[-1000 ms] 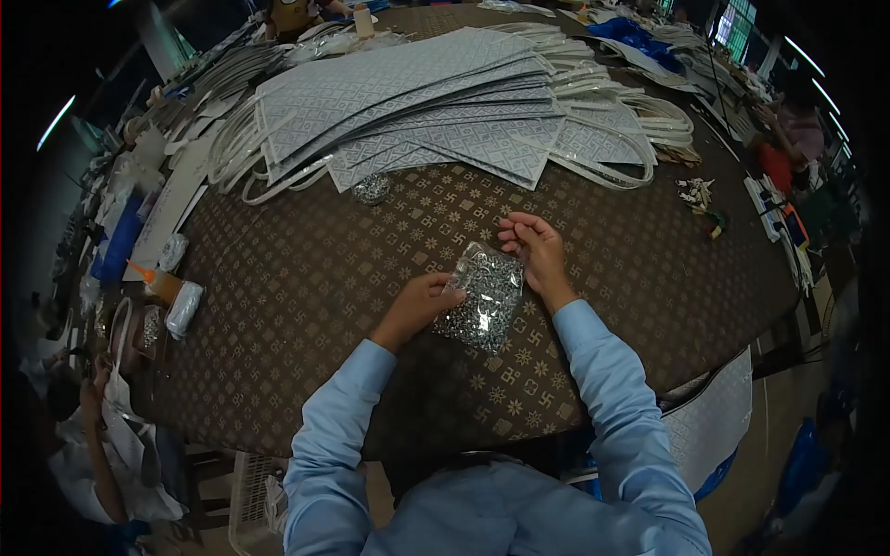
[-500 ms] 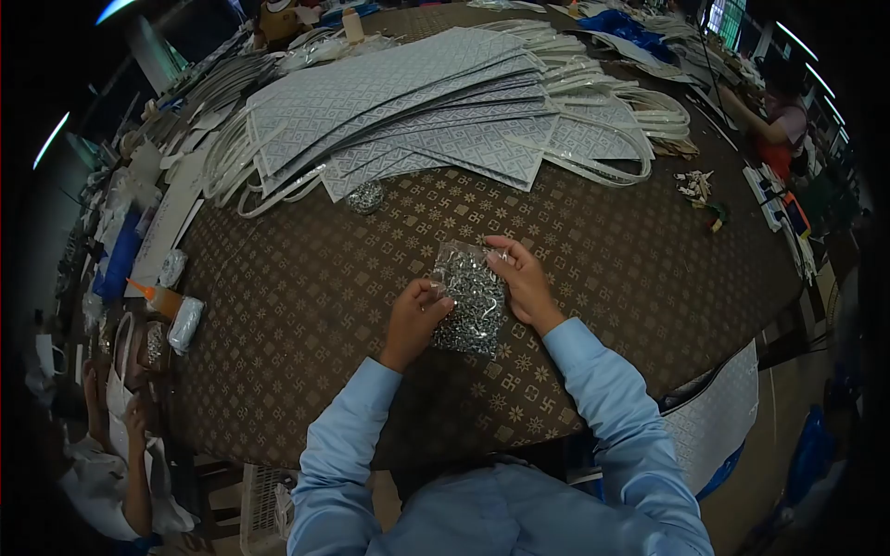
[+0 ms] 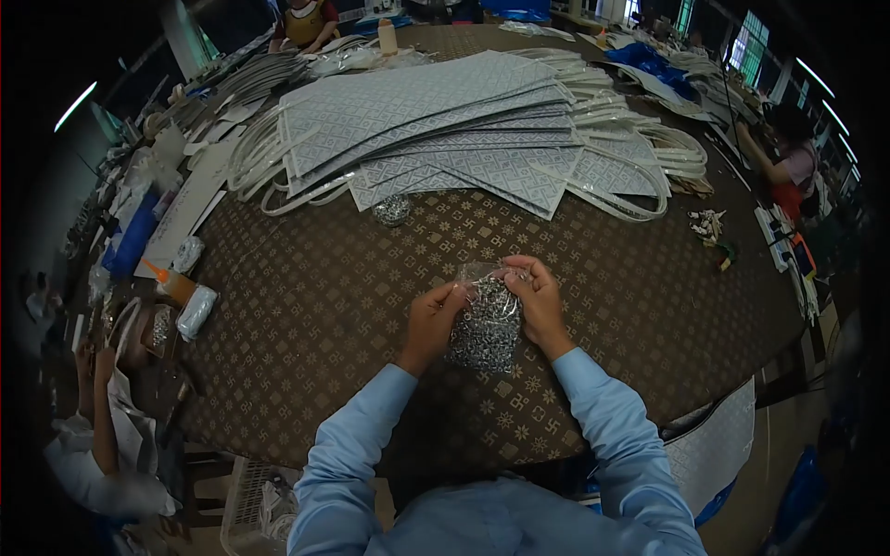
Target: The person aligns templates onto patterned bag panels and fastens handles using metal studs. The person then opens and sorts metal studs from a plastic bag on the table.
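A clear plastic bag [image 3: 487,326] full of small shiny metal pieces hangs upright between my hands, over the brown patterned tablecloth [image 3: 362,278]. What kind of pieces they are is too small to tell. My left hand [image 3: 434,322] pinches the bag's upper left side, fingers curled. At the upper right edge, my right hand [image 3: 538,301] grips the plastic between thumb and fingers. Beyond the hands, a small round clump of shiny metal bits [image 3: 391,210] lies near a stack of patterned grey-white panels [image 3: 417,111] with looped white straps [image 3: 640,199].
On the left are an orange-tipped glue bottle [image 3: 171,283], a plastic-wrapped bundle [image 3: 197,313] and a blue roll [image 3: 133,236]. A power strip [image 3: 774,236] lies at the right edge. Other people sit at the left [image 3: 102,445], right [image 3: 793,162] and far side [image 3: 306,23].
The view has shifted, so the table appears lower and further right. My left hand has moved up along the bag towards its top edge, and both hands still hold it.
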